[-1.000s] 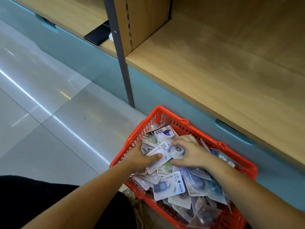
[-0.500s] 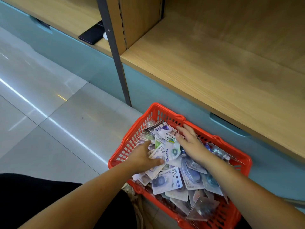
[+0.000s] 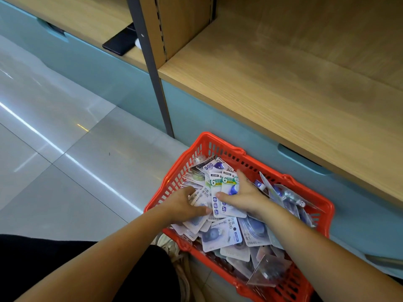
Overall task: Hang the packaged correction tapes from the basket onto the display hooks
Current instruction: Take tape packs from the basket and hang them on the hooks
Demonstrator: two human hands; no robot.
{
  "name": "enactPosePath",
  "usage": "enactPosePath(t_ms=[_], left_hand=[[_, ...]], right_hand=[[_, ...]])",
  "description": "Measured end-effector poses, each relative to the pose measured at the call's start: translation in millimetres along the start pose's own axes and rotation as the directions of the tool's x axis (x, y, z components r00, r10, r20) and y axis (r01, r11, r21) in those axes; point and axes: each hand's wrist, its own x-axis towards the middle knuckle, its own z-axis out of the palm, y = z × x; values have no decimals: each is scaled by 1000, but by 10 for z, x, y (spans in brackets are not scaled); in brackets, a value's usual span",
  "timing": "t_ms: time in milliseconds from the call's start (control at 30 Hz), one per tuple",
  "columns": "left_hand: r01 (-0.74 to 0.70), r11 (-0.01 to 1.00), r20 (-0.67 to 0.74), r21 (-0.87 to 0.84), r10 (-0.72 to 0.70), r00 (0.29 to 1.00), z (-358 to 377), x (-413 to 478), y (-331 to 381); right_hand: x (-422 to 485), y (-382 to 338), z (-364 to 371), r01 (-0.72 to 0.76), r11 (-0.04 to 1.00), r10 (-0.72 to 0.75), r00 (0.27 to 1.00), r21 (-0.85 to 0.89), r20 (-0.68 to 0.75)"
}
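A red plastic basket [image 3: 322, 205] stands on the floor against the cabinet, heaped with several packaged correction tapes [image 3: 222, 236]. My right hand [image 3: 246, 198] grips two green-and-white packs [image 3: 225, 188] marked "6", thumb across their fronts and fingers behind them. They stand upright above the heap. My left hand [image 3: 183, 207] is in the basket's left part, its fingers curled over a bunch of white-backed packs [image 3: 201, 196]. No display hooks are in view.
A bare wooden shelf [image 3: 283, 88] runs above pale blue drawer fronts [image 3: 218, 125]. A grey metal upright [image 3: 152, 68] divides the shelving. A black phone [image 3: 120, 43] lies on the left shelf. Glossy floor tiles [image 3: 65, 138] spread to the left. My shoe [image 3: 174, 251] touches the basket.
My right hand came back from the far side of the heap and now holds two green-labelled packs upright. My left hand stayed in the basket's left part, gathering packs.
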Motion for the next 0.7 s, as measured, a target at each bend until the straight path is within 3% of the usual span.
enactPosePath(t_ms=[67, 167, 400, 500, 600, 700], left_hand=[[-23, 998, -76, -62, 19, 997, -89, -23, 25], [-103, 954, -221, -280, 40, 974, -240, -122, 130], [-158, 834, -197, -529, 61, 979, -266, -367, 283], [-246, 665, -237, -705, 105, 966, -360, -555, 476], [-239, 458, -183, -856, 164, 969, -363, -764, 774], [-222, 347, -123, -911, 284, 951, -280, -946, 1078]], right_hand=[[-15, 15, 50, 58, 991, -47, 995, 122, -88], [-75, 11, 95, 128, 980, -104, 982, 150, -158], [-301, -238, 45, 256, 925, -180, 946, 281, -270], [-479, -392, -133, 319, 895, -229, 928, 311, -294], [-773, -642, -407, 405, 860, -312, 898, 309, -309], [-1105, -874, -734, 502, 810, -406, 853, 304, -329]])
